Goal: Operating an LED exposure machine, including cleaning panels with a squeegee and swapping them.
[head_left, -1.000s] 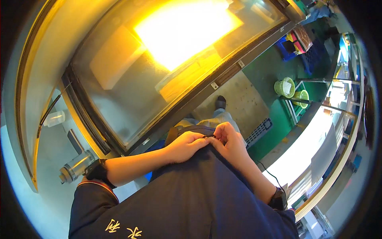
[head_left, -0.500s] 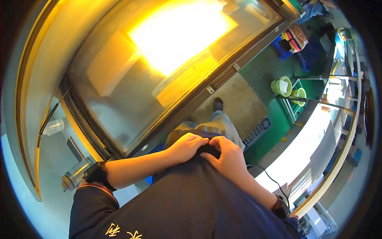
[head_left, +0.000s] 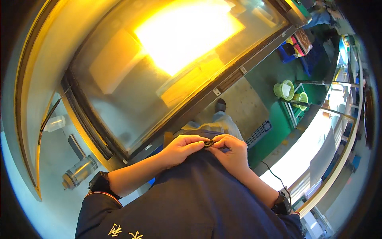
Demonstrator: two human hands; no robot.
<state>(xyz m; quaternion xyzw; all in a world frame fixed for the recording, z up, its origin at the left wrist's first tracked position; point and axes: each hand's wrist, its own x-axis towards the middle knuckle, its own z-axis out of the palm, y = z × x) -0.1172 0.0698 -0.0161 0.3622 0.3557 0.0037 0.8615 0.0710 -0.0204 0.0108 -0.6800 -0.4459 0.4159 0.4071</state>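
Note:
My left hand (head_left: pixel 181 148) and my right hand (head_left: pixel 230 151) meet at my waist, over the hem of my dark blue shirt (head_left: pixel 191 199). Together the fingertips of both hands pinch a small dark object (head_left: pixel 209 143), too small to identify. A dark band (head_left: pixel 99 184) sits on my left wrist and another band (head_left: pixel 282 205) on my right wrist. Below the hands show my light trousers (head_left: pixel 217 121) and one dark shoe (head_left: pixel 220 104).
A large glass-fronted machine window (head_left: pixel 159 71) glows yellow right in front of me. A clear jar (head_left: pixel 79 172) and a white bottle (head_left: pixel 53 123) stand on the pale surface at left. Green baskets (head_left: pixel 284 89), a blue crate (head_left: pixel 260 131) and a floor cable (head_left: pixel 274 175) lie right.
Both hands stayed at my waist and shifted slightly; the fingertips now close together on the small dark object. The view has tilted a little.

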